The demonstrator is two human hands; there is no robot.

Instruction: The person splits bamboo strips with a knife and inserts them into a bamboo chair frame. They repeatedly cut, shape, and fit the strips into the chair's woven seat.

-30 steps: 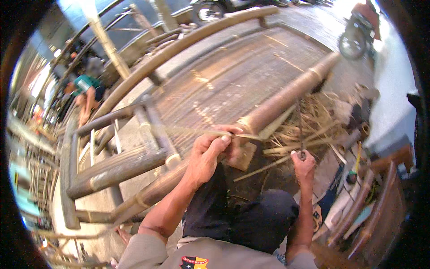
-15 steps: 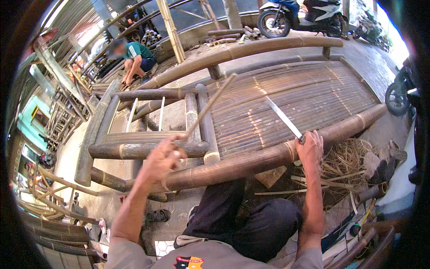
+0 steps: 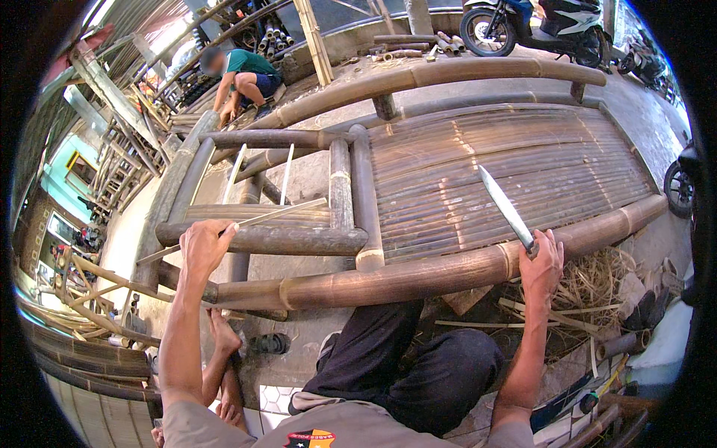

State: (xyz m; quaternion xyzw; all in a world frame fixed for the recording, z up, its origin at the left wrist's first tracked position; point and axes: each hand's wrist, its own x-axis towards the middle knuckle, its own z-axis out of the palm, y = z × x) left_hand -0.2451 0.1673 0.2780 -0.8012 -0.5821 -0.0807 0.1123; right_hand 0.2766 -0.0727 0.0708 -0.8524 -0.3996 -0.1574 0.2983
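My left hand (image 3: 203, 248) is closed on a thin bamboo strip (image 3: 280, 214), which slants across the near rail of the bamboo frame's open left end. In my right hand (image 3: 543, 261) a long knife (image 3: 502, 200) is gripped by its handle, the blade pointing up and away over the slatted bamboo seat (image 3: 478, 172). That hand is at the thick front bamboo pole (image 3: 388, 282) of the bench. Two pale strips (image 3: 287, 173) stand upright inside the armrest frame (image 3: 299, 240).
Bamboo shavings (image 3: 590, 287) lie on the floor at the right. Another person (image 3: 250, 75) squats at the far left. Someone's bare limbs (image 3: 224, 336) show beside my left forearm. A motorbike (image 3: 534, 30) stands at the back, near cut bamboo pieces (image 3: 403, 46).
My left hand has moved left and brought the strip from steeply raised to nearly level. The knife stays in my right hand. Bare limbs have come into view at lower left.
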